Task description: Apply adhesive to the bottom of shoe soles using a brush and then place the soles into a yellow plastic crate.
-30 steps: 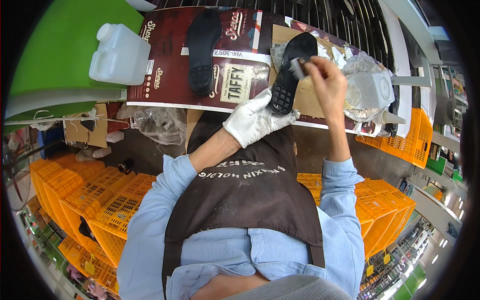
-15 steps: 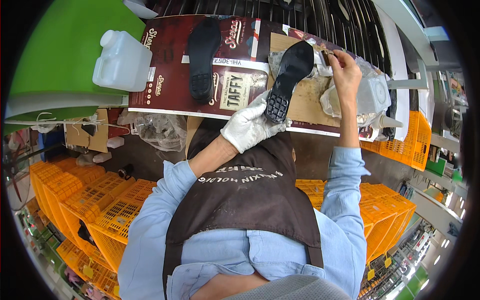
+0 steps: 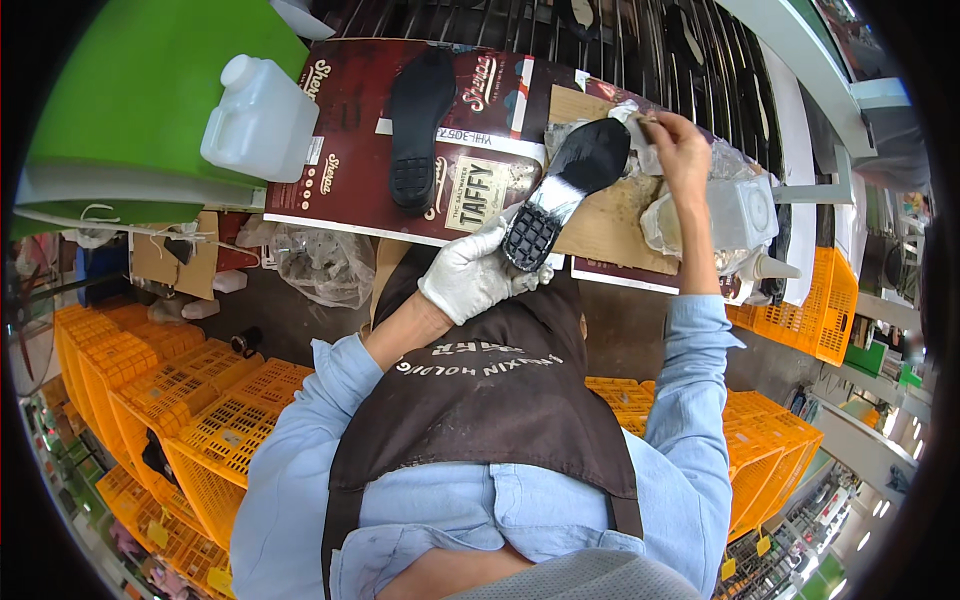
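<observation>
My left hand point(image 3: 468, 280), in a white glove, grips the heel end of a black shoe sole point(image 3: 592, 155). That sole is tilted over the work surface, its gridded heel toward me and a bright shine across its middle. Close to the toe end, my bare right hand point(image 3: 685, 160) has thumb and fingers pinched together. A small brownish thing shows at its fingertips, too little visible to name. White crumpled material point(image 3: 640, 135) lies beside it. To the left, a second black sole point(image 3: 420, 125) lies on the dark red printed cardboard point(image 3: 350, 100).
A white plastic jug point(image 3: 262, 125) stands at the left by a green surface point(image 3: 150, 110). At the right are a clear container point(image 3: 742, 212) in plastic wrap and a nozzle bottle point(image 3: 772, 268). Beyond the cardboard runs a roller conveyor point(image 3: 640, 60) carrying soles. Orange crates point(image 3: 235, 425) stand behind me.
My left hand and the sole have shifted slightly left and toward me, and the sole has tilted, catching light at its middle. My right hand has moved slightly left, still pinched.
</observation>
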A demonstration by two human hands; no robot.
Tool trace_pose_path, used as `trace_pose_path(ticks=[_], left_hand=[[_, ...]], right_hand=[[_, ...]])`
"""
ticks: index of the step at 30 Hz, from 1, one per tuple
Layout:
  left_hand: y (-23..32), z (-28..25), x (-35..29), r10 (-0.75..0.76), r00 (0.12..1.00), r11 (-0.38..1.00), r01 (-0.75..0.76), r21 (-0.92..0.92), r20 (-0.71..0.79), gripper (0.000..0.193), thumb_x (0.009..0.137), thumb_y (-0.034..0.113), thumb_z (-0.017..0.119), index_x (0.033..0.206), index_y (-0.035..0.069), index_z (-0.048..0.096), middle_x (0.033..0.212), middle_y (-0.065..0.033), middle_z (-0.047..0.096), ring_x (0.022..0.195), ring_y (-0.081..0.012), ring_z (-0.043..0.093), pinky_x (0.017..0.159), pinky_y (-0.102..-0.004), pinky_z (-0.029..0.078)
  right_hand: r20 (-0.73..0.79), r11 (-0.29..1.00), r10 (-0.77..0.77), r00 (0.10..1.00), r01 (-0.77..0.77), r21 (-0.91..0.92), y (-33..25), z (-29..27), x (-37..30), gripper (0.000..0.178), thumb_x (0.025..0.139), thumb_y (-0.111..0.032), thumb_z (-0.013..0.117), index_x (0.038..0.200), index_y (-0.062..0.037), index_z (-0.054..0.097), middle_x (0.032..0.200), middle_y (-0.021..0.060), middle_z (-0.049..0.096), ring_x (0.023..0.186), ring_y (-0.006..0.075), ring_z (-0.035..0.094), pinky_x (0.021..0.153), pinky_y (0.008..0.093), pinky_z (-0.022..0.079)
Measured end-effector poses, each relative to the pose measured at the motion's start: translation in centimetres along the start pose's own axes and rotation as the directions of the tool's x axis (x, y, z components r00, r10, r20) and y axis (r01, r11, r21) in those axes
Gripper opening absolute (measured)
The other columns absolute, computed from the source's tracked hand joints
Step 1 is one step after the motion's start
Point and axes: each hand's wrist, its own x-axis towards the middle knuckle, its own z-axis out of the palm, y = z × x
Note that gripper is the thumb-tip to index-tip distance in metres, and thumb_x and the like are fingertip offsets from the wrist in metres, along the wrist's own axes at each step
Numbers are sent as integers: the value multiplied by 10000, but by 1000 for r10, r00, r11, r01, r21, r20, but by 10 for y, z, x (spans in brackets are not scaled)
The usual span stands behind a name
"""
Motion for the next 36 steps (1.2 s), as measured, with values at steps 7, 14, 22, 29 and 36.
trace_pose_path(ticks=[7, 14, 22, 29, 36], left_hand=[[5, -3, -9, 27, 999, 1000, -26, -14, 32, 436, 983, 224, 428, 1387, 64, 395, 1325, -186, 496, 1184, -344, 517, 940, -513, 462], [10, -8, -15, 24, 999, 991, -29, -128, -37, 467, 974, 236, 437, 1392, 36, 378, 1322, -198, 491, 1143, -370, 539, 953, -492, 475], [14, -10, -17, 45, 999, 990, -42, -133, 24, 447, 951, 251, 447, 1314, -10, 448, 1264, -221, 526, 1089, -350, 557, 934, -503, 474], [15, -5, -14, 46, 999, 990, -43, -135, 21, 439, 950, 251, 447, 1302, -10, 460, 1261, -209, 532, 1088, -346, 560, 930, -506, 476], [14, 4, -13, 81, 996, 985, -72, -158, 47, 453, 980, 216, 410, 1380, 5, 383, 1291, -210, 509, 1119, -334, 554, 938, -470, 496]], right_hand=[[75, 990, -105, 992, 98, 101, -11, 7, 11, 229, 802, -151, 709, 981, -8, 702, 783, 118, 699, 670, 156, 658, 650, 280, 516], [292, 947, -207, 934, 115, 301, -49, 9, 7, 203, 813, -104, 684, 984, 3, 700, 774, 112, 696, 695, 146, 657, 662, 271, 515], [467, 909, -237, 852, 25, 415, -61, 7, 17, 193, 810, -66, 682, 973, 37, 693, 851, 117, 696, 737, 146, 657, 710, 266, 520], [468, 858, -266, 843, -15, 513, -85, 7, 22, 159, 813, -32, 679, 957, 35, 692, 861, 109, 693, 786, 130, 658, 705, 252, 522], [445, 932, -211, 871, 42, 360, -74, 15, 32, 175, 818, -25, 673, 981, 39, 682, 899, 102, 689, 811, 130, 650, 748, 253, 516]])
